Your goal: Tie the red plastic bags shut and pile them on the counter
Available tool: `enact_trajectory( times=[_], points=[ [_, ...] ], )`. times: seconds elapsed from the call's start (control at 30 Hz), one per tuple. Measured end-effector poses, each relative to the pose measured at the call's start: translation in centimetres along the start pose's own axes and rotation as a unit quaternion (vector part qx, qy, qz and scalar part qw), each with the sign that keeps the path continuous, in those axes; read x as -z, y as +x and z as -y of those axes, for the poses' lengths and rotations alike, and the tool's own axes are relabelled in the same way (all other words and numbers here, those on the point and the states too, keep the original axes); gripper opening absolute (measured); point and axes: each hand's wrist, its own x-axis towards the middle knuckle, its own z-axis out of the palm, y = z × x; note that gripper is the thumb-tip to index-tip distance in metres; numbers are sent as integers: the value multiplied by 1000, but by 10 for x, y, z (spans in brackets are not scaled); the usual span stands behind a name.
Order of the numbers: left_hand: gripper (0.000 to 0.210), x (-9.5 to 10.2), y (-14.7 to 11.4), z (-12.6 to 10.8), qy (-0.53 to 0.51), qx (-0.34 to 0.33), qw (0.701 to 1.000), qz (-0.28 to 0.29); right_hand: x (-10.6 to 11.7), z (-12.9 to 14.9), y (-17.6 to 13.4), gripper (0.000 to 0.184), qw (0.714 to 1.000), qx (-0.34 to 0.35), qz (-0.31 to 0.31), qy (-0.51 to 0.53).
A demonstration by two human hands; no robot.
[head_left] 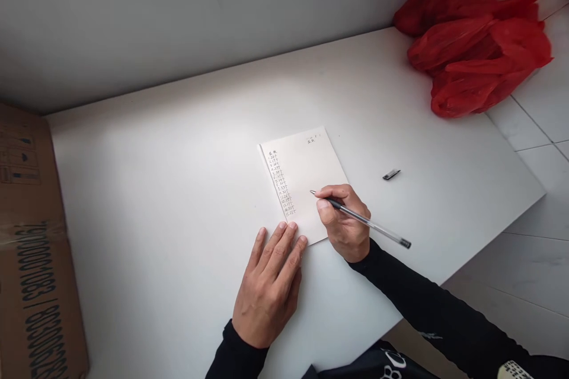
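A white notepad [306, 166] lies slightly turned on the white table, with a handwritten numbered column down its left side and a few small marks near its top right. My right hand [344, 219] grips a clear-barrelled ballpoint pen [377, 227], its tip pointing left just over the page; whether the tip touches paper I cannot tell. Flat at the notepad's lower left corner rests my left hand [271, 284], fingers stretched out, fingertips on the edge of the page. The pen's black cap [392, 174] lies on the table to the right of the notepad.
Red plastic bags [489, 59] sit at the table's far right corner. A cardboard box [40, 249] with printed numbers stands along the left side. Behind the table [178, 177] rises a grey-white wall [213, 12]. Tiled floor [533, 201] shows beyond the right edge.
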Motion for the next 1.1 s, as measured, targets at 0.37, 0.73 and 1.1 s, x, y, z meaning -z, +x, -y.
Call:
enact_trajectory(
  times=[0.37,0.73,1.1],
  points=[
    [56,-3,-13,2,22,-29,998,-59,81,-37,18,29,964,10,-185,-189],
    [57,1,-13,3,55,-39,996,-59,123,-78,45,27,936,-94,-116,-319],
    [55,0,-14,3,58,-43,996,-58,76,-27,24,35,975,-18,-99,-199]
  ],
)
